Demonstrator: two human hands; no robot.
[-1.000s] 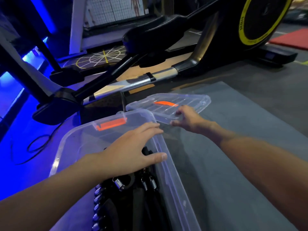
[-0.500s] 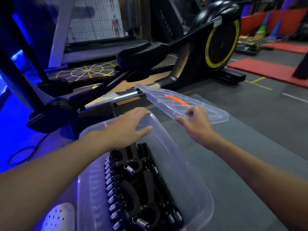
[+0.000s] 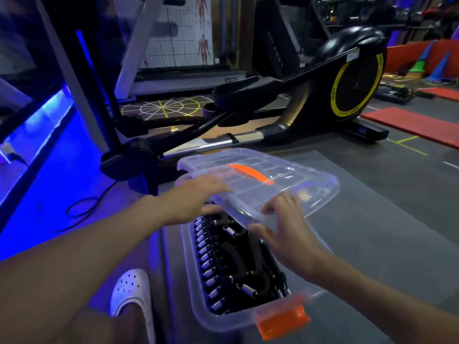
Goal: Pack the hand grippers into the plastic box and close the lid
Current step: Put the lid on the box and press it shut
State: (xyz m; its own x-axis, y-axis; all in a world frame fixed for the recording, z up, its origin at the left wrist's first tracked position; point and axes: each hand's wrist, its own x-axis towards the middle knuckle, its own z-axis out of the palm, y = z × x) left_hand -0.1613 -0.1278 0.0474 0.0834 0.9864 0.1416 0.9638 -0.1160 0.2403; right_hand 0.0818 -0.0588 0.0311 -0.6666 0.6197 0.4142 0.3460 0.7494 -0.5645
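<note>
A clear plastic box (image 3: 196,289) with an orange latch (image 3: 283,319) stands on the grey floor mat. Inside lie several black hand grippers (image 3: 238,264) with steel springs, packed in rows. The clear lid (image 3: 285,175), with an orange handle, hangs tilted over the box's far end. My left hand (image 3: 193,197) grips the lid's near left edge, fingers on top and thumb underneath. My right hand (image 3: 278,227) holds its near right edge, thumb below and fingers above. The box's near half stays uncovered.
A black elliptical trainer (image 3: 347,88) with a yellow-ringed flywheel stands just behind the box. Its rail (image 3: 223,142) runs close to the lid's far edge. A white clog (image 3: 131,291) sits left of the box. A black cable (image 3: 82,207) lies on the blue-lit floor. Red mats (image 3: 409,122) lie far right.
The lid has been carried from the mat on the right to above the box's far end. My left hand left the box rim and took hold of the lid. The camera pulled back.
</note>
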